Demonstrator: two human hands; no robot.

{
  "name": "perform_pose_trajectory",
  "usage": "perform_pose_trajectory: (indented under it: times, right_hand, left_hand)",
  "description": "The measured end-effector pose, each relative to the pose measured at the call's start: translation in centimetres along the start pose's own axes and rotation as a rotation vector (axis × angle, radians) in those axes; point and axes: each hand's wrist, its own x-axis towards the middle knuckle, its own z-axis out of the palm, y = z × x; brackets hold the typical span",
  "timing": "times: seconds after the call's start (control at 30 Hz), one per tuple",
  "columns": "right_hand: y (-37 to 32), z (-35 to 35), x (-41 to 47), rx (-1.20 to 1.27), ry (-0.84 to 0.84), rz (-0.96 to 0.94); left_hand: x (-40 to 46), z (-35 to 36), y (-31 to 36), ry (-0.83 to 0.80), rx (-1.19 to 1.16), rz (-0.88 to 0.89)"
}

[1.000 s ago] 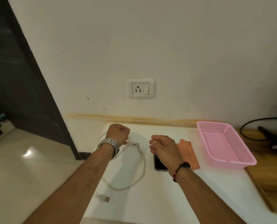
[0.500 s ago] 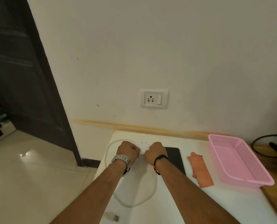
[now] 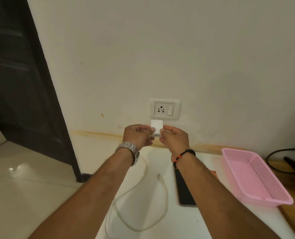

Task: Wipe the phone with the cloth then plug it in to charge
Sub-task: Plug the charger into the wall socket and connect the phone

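phone (image 3: pixel 184 188), a flat black slab, lies lengthwise on the white tabletop (image 3: pixel 203 221) under the right forearm, while both hands' fingers (image 3: pixel 162 132) pinch the white charger cube (image 3: pixel 157 126) just below the wall socket (image 3: pixel 164 109).

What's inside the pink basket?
The pink basket looks empty; only its mesh floor and walls show, with a small red mark near the front corner. Nothing is hidden inside.

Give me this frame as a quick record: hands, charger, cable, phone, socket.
left hand: gripping charger block, left side
right hand: gripping the block, right side
block: lifted, just below wall socket, not plugged in
cable: loose on table, one end free beside phone
phone: flat on table, screen dark, not connected
cloth: mostly hidden behind right arm
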Motion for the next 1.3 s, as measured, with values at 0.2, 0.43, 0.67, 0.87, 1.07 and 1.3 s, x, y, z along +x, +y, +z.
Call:
perform_pose_trajectory:
  times: [0.2,0.43,0.67,0.87,1.07,1.3]
  right_hand:
    - [-2.3,0.5,1.3,0.097,-0.018,0.025]
    - [-2.2,0.6,2.5,0.124,0.003,0.025]
    - [-2.4,0.3,2.9,0.138,-0.002,0.023]
    - [-2.4,-0.1,2.3,0.134,-0.010,0.039]
    - [-1.3,-0.3,0.6,0.157,-0.113,0.060]
    - [6.0,-1.9,-7.3,-0.595,-0.526,-0.356]
  left_hand:
    - [2.4,0.9,1.8,-0.062,-0.050,-0.011]
    - [3.6,1.8,1.6,-0.076,-0.070,-0.036]
    - [4.4,2.2,1.8,-0.074,-0.095,-0.050]
    - [4.3,2.0,1.4,-0.082,-0.092,-0.077]
    - [4.0,1.5,2.0,-0.163,0.040,-0.121]
    - [4.1,-2.5,2.1,-0.081,0.067,-0.123]
